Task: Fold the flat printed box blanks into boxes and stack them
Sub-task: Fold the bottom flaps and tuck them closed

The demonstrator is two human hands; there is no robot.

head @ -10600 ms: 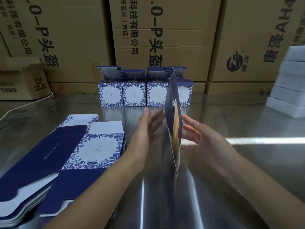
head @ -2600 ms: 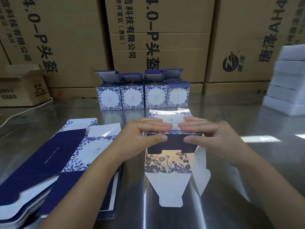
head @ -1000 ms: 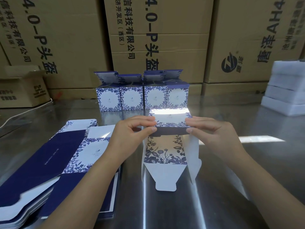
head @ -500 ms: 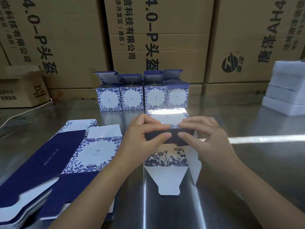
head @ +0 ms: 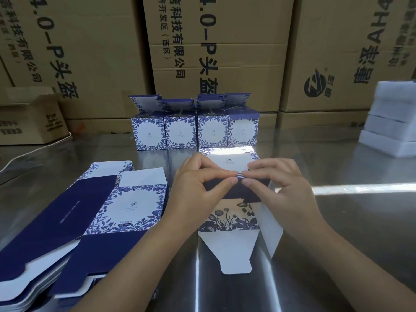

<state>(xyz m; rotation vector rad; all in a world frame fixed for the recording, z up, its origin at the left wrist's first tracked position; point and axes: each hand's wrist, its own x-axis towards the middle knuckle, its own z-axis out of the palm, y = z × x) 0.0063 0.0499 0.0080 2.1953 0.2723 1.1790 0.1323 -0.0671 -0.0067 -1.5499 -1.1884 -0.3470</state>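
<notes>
Both hands, the left hand (head: 198,188) and right hand (head: 281,188), pinch the dark flap of the half-formed box (head: 234,212) lying mid-bench (head: 337,221). The card looks light, thin and easily creased, best held along its fold lines.

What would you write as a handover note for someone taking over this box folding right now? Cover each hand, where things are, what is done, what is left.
Left hand: pinches the dark blue flap of the half-folded box.
Right hand: pinches the same flap, beside the left.
The box lies on the metal table, white flaps spread toward the person.
Done: at least four folded boxes stand in a row at the back, top flaps up.
Left: close this box, set it with the row, then fold the pile of flat blanks on the left.
</notes>
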